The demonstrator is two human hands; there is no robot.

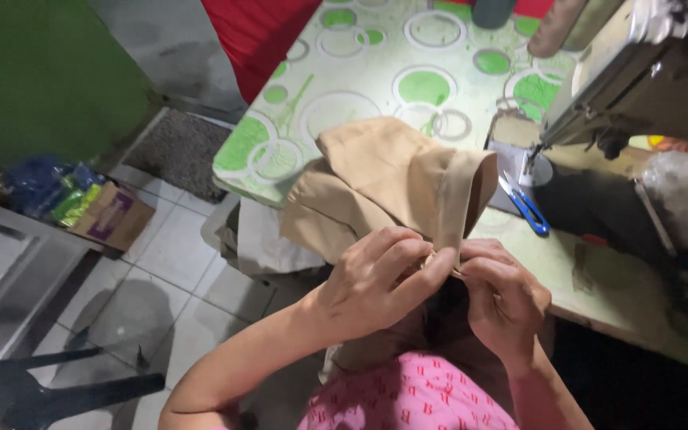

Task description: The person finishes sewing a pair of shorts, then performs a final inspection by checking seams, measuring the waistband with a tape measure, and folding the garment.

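Left hand [380, 279] and right hand [499, 299] both pinched shut on edge of tan cloth [388, 179], held above green-patterned table [344, 72]; blue scissors [525, 205] beside sewing machine [639, 72].

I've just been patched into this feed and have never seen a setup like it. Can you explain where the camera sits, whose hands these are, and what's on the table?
There is no machine arm here: one camera on a person's head looks down at their own bare hands. The left hand and right hand meet at the edge of a folded tan cloth piece, both pinching it at the same spot. The cloth hangs partly over a table covered in a white sheet with green circles. To the right stands a beige sewing machine, and blue-handled snips lie near its needle. On the tiled floor at left sits a cardboard box of coloured packets.
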